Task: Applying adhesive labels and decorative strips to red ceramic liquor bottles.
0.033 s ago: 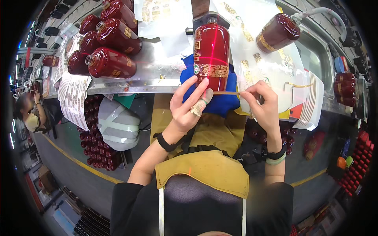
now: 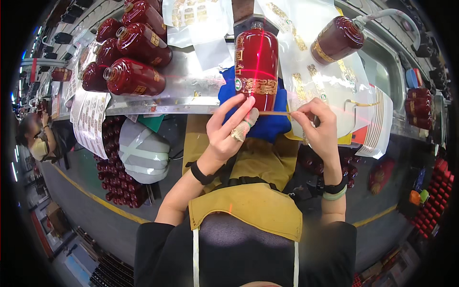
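Observation:
A dark red bottle (image 2: 256, 62) lies on a blue cloth (image 2: 270, 124) at the edge of a metal bench (image 2: 191, 91), and red laser lines cross it. A thin gold label strip (image 2: 277, 113) is stretched level just below the bottle's near end. My left hand (image 2: 229, 131), with taped fingertips, pinches the strip's left end and touches the bottle. My right hand (image 2: 320, 126) pinches the strip's right end.
Several red bottles (image 2: 134, 52) lie piled on the bench at left, and one more bottle (image 2: 337, 40) lies at upper right. Clear sheets of gold labels (image 2: 330, 86) lie right of the cloth. Crates of red bottles (image 2: 114, 177) stand under the bench. A person (image 2: 36, 138) works far left.

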`<state>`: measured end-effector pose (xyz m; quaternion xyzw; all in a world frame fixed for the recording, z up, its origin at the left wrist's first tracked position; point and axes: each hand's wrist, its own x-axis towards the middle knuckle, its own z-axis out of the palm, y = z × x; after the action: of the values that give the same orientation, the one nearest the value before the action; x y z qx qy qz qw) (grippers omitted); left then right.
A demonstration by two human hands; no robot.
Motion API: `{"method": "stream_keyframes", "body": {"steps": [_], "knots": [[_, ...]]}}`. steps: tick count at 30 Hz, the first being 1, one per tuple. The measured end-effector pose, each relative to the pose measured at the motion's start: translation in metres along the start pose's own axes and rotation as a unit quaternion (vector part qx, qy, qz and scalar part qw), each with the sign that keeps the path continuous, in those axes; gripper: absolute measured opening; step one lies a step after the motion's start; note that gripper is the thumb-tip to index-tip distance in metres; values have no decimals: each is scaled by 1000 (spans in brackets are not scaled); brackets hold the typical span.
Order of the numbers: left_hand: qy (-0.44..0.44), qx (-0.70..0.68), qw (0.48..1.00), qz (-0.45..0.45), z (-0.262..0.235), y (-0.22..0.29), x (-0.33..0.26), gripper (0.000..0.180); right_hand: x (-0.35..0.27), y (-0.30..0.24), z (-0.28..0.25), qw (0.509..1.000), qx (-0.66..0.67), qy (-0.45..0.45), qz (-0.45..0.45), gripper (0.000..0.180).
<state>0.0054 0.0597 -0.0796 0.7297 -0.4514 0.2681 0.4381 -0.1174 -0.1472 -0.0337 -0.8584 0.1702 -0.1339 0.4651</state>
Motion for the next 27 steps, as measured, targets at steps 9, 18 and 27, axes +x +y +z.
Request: {"method": "stream_keyframes", "body": {"steps": [9, 18, 27], "knots": [[23, -41, 997, -65, -4, -6, -7, 20, 2, -10, 13, 999, 30, -3, -26, 16], [-2, -10, 1000, -22, -1, -4, -12, 20, 2, -6, 9, 1000, 17, -1, -14, 16], [-17, -38, 999, 6, 1, 1, -1, 25, 4, -5, 15, 1000, 27, 0, -6, 15]]}}
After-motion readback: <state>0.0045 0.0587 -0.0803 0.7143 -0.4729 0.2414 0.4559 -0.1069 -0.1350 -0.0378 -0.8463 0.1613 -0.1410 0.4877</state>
